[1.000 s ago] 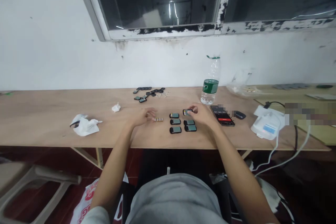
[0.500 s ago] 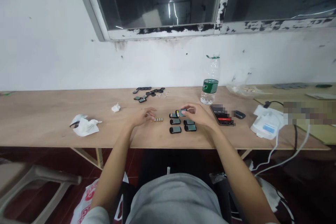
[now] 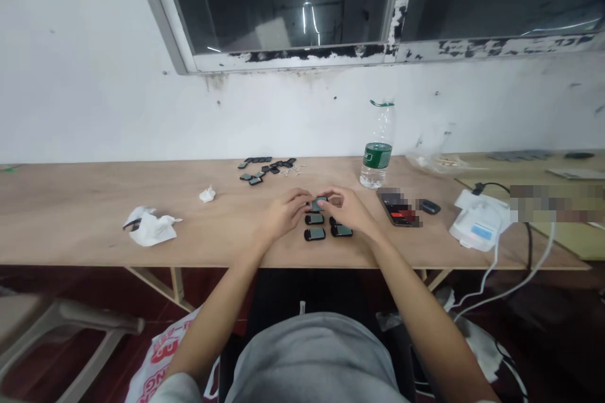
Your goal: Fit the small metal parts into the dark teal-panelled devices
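My right hand (image 3: 344, 206) pinches a small black oval casing with a grey panel (image 3: 319, 203) between thumb and fingers, just above the table. My left hand (image 3: 289, 213) is at its left side, fingers bent together against the edge; whatever they hold is hidden. Below the hands lie similar black casings with grey panels, among them one in the left column (image 3: 314, 234) and one in the right column (image 3: 341, 230). The back of my left hand covers the spot where the small metallic pieces lay.
Black parts (image 3: 271, 169) and small white bits (image 3: 292, 170) lie at the back. A water bottle (image 3: 377, 156), phone (image 3: 397, 208), dark oval object (image 3: 430, 206) and white device with cables (image 3: 477, 223) stand right. Crumpled tissues (image 3: 154, 228) lie left on the wooden table (image 3: 85, 220).
My left hand has moved right, from beside the row of small metallic pieces to the casing. The casing and my right hand have shifted slightly left.
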Tool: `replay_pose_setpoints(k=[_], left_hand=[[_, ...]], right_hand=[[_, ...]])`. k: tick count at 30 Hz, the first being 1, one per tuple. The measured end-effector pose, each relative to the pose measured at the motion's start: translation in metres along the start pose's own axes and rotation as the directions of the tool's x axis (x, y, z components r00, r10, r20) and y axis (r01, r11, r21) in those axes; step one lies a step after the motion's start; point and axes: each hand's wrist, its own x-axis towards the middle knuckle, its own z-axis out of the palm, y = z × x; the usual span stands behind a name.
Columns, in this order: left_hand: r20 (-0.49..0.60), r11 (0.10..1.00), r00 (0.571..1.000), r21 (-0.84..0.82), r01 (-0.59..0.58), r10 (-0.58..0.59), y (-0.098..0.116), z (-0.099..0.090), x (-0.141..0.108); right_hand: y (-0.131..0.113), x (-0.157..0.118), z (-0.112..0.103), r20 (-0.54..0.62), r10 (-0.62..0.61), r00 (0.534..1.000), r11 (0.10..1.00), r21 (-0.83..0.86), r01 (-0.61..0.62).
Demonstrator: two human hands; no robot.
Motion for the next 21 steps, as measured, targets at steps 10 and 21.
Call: replay_pose_setpoints(k=[10,21], left_hand=[[-0.004,0.994,0.999,0.094,-0.053,0.053,-0.013,0.003,-0.009],[0.018,0.999,1.000,0.035,-0.009,0.008,-0.018,0.007,-0.011]], right_hand=[[-0.002,-0.001,0.000,-0.012,-0.001,1.000,0.999,0.039,0.002],[0.006,0.000,0.002,-0.014,0.080,0.997,0.992,0.102,-0.078]])
